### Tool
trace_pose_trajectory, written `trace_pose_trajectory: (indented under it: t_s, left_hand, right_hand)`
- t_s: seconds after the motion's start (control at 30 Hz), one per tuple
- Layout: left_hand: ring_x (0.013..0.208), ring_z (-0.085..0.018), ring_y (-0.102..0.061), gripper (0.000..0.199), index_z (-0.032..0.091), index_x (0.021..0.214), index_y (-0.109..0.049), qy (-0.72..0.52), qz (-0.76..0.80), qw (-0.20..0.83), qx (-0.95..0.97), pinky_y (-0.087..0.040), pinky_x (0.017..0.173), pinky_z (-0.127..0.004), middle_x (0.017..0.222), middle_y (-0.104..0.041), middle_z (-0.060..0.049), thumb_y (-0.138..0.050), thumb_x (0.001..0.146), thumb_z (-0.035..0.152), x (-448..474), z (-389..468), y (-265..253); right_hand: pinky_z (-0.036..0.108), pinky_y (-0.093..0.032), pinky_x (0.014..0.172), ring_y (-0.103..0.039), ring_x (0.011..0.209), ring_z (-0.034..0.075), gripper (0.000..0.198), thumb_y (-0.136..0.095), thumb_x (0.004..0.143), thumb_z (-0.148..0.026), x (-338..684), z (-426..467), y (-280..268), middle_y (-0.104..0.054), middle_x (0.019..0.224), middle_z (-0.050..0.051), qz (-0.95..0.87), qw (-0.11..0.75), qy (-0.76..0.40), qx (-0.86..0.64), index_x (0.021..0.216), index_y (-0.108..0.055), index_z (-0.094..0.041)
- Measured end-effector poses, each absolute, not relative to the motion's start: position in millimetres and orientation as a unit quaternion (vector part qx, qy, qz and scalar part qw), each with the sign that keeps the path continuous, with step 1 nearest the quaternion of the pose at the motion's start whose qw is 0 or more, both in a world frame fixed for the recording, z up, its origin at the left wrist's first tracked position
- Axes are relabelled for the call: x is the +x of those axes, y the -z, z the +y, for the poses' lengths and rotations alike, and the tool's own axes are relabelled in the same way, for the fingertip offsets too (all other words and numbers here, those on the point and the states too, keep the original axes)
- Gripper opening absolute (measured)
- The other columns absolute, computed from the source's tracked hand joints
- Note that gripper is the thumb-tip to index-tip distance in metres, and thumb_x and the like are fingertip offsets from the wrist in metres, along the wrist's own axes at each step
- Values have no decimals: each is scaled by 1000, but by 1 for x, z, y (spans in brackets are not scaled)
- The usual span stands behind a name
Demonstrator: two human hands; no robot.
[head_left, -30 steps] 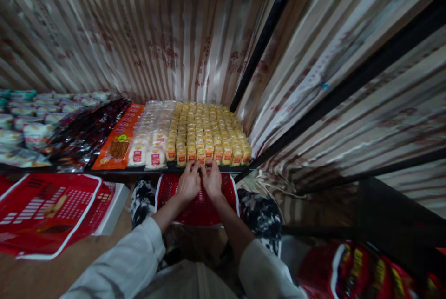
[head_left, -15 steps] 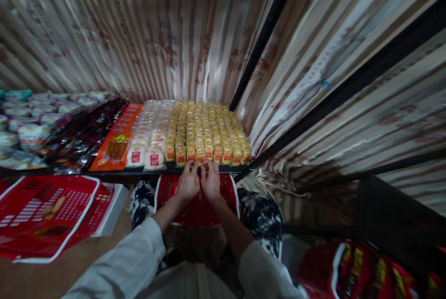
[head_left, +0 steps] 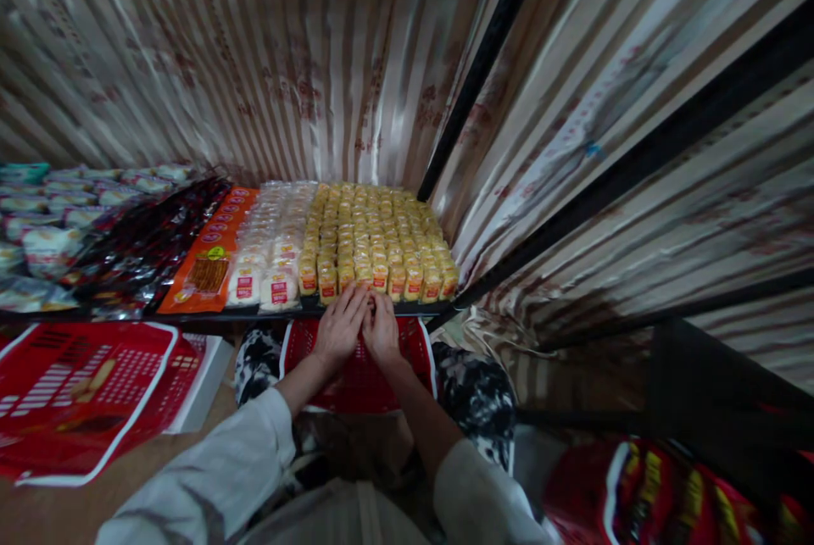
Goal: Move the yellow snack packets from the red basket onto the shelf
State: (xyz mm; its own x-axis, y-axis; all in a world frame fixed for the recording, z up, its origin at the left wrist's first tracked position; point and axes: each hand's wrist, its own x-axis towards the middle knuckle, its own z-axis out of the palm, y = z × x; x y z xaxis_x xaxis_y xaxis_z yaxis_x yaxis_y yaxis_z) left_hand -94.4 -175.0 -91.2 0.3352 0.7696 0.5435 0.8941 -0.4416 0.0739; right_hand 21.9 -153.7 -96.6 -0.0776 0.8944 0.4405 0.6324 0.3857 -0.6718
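Small wrapped yellow cakes [head_left: 395,227] stand in tight rows on a black shelf [head_left: 222,315], with red labels on the front ones. My left hand [head_left: 340,329] reaches to the shelf's front edge, its fingers stretched out over the lower front of the middle packets. Beside it, almost touching, my right hand [head_left: 381,331] has its fingers curled at the same edge; what lies under its fingertips is hidden. Below both hands, a red basket [head_left: 422,358] with a white rim sits between my knees.
Left of the cakes are white wrapped packets [head_left: 278,286], an orange bag [head_left: 202,261], dark shiny packs [head_left: 153,244] and other white packs [head_left: 51,250]. A second red basket [head_left: 136,397] stands lower left. Red and yellow packs [head_left: 687,498] lie lower right. Black posts [head_left: 483,75] border the striped curtain [head_left: 305,45].
My left hand's fingers have straightened and now spread flatter over the packet fronts. My right hand has shifted only slightly. The view has moved a little, with the left-side goods slightly further left.
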Motion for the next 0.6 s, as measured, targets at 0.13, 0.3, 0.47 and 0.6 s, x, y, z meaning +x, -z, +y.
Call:
trace_pose_trajectory:
  t_s: [0.13, 0.3, 0.47, 0.6]
  left_hand:
    - [139, -23, -19, 46, 9, 135, -41, 220, -460, 164, -845, -30, 111, -42, 145, -35, -10, -35, 90, 16, -104, -167, 97]
    - [140, -25, -17, 45, 7, 131, -46, 216, -436, 186, -853, -26, 114, -44, 145, -35, -11, -37, 89, 16, -111, -162, 99]
    - [139, -25, -17, 43, 7, 130, -47, 218, -442, 193, -848, -22, 116, -45, 144, -36, -10, -38, 90, 19, -112, -159, 110]
    - [139, -25, -17, 43, 7, 131, -46, 220, -443, 199, -846, -20, 116, -45, 144, -36, -10, -38, 90, 20, -111, -157, 116]
  right_hand:
    - [36, -48, 87, -54, 95, 20, 30, -35, 84, -14, 20, -155, 95, -58, 99, 13, -707, 428, -147, -543, 106, -55, -14]
    - [37, -46, 93, -54, 102, 20, 32, -33, 86, -14, 28, -157, 92, -59, 104, 12, -722, 436, -137, -520, 109, -56, -14]
    - [42, -37, 106, -39, 126, 20, 49, -31, 84, -9, 38, -154, 93, -48, 131, 15, -748, 429, -96, -498, 132, -43, -12]
    - [45, -34, 108, -29, 135, 21, 60, -33, 79, -6, 39, -152, 99, -37, 143, 16, -775, 394, -96, -485, 139, -33, -10]
